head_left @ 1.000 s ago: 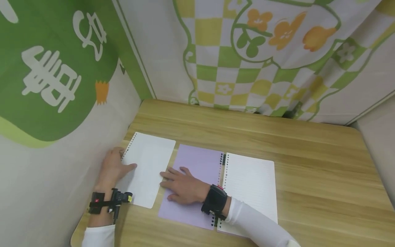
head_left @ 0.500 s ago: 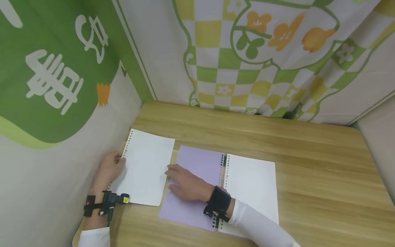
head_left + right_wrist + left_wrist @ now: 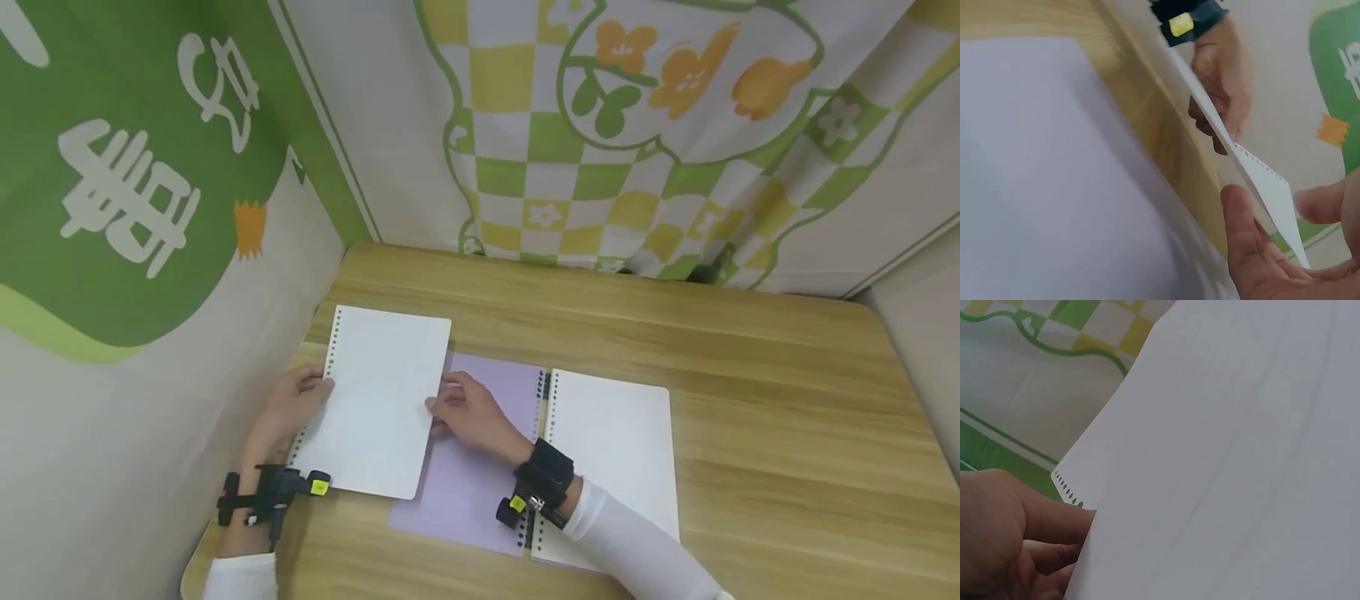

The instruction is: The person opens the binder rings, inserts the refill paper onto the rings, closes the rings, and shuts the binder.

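A stack of white loose-leaf paper [image 3: 378, 400] with holes along its left edge is held up between both hands. My left hand [image 3: 288, 408] pinches the holed edge, thumb on top; the left wrist view shows the thumb against the paper [image 3: 1210, 437]. At the opposite edge my right hand [image 3: 476, 417] has its thumb over the near face and fingers behind, the stack [image 3: 1266, 187] running between them in the right wrist view. Below lies an open binder notebook, its purple cover [image 3: 480, 500] partly hidden by the stack, its right side bearing white lined pages [image 3: 607, 450].
The wooden table [image 3: 787, 433] extends to the right and behind the notebook. A patterned curtain [image 3: 510, 125] hangs at the back, and a green and white cloth wall [image 3: 262, 292] stands close beside the left arm. Black binder rings [image 3: 546, 387] show at the notebook's spine.
The paper stack has come up and moved right, now overlapping the purple cover. My left hand took its holed edge; my right hand went from lying flat on the cover to the stack's right edge.
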The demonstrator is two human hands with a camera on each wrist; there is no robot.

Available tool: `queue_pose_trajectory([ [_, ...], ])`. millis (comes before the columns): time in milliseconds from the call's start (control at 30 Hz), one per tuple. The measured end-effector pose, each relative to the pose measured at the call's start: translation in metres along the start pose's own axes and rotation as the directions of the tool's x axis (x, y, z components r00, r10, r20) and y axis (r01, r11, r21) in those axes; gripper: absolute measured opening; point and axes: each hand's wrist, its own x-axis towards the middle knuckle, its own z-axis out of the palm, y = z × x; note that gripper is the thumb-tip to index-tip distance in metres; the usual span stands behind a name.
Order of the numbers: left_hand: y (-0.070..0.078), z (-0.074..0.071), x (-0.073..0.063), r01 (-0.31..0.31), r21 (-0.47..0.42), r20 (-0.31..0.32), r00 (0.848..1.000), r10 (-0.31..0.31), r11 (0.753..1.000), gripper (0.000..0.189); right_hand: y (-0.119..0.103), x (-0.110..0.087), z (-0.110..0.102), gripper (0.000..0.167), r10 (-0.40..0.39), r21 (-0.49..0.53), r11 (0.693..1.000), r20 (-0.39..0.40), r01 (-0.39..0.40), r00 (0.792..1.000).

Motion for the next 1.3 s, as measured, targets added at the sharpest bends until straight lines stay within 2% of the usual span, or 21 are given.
queue_pose_trajectory([
  [67,0.007,0.008,0.0,-0.014,-0.019,0.014,1.0,0.015,1.0,0.067,0.0,0.0,-0.007,0.045,0.035,0.07,0.997,-0.041,-0.032,0.999],
  [167,0.016,0.021,-0.001,-0.041,-0.054,0.015,0.999,0.041,0.998,0.064,0.0,-0.002,-0.021,0.029,0.05,0.093,0.995,-0.097,-0.041,0.994],
  [267,0.022,0.033,-0.001,-0.061,-0.098,0.014,0.998,0.063,0.993,0.059,0.0,-0.009,-0.037,0.02,0.053,0.089,0.995,-0.128,-0.042,0.99],
  [467,0.035,0.054,-0.007,-0.107,-0.16,0.037,0.993,0.114,0.981,0.051,0.007,-0.034,-0.067,0.016,0.036,0.0,0.999,-0.174,-0.037,0.984],
  [633,0.05,0.074,-0.016,-0.151,-0.219,0.078,0.982,0.172,0.964,0.04,0.019,-0.057,-0.092,0.017,0.086,0.007,0.996,-0.209,-0.086,0.974],
  [833,0.07,0.103,-0.027,-0.228,-0.28,0.138,0.952,0.274,0.933,0.029,0.033,-0.091,-0.125,0.024,0.136,0.024,0.991,-0.259,-0.135,0.956],
  [1033,0.087,0.135,-0.033,-0.281,-0.335,0.204,0.91,0.361,0.899,0.02,0.045,-0.131,-0.152,0.028,0.169,0.034,0.985,-0.313,-0.167,0.935],
  [1167,0.097,0.158,-0.037,-0.312,-0.348,0.239,0.882,0.405,0.884,0.017,0.053,-0.155,-0.165,0.03,0.223,0.052,0.974,-0.347,-0.218,0.911],
  [1300,0.107,0.178,-0.043,-0.323,-0.349,0.254,0.871,0.421,0.879,0.015,0.062,-0.174,-0.175,0.031,0.272,0.076,0.962,-0.373,-0.263,0.887],
])
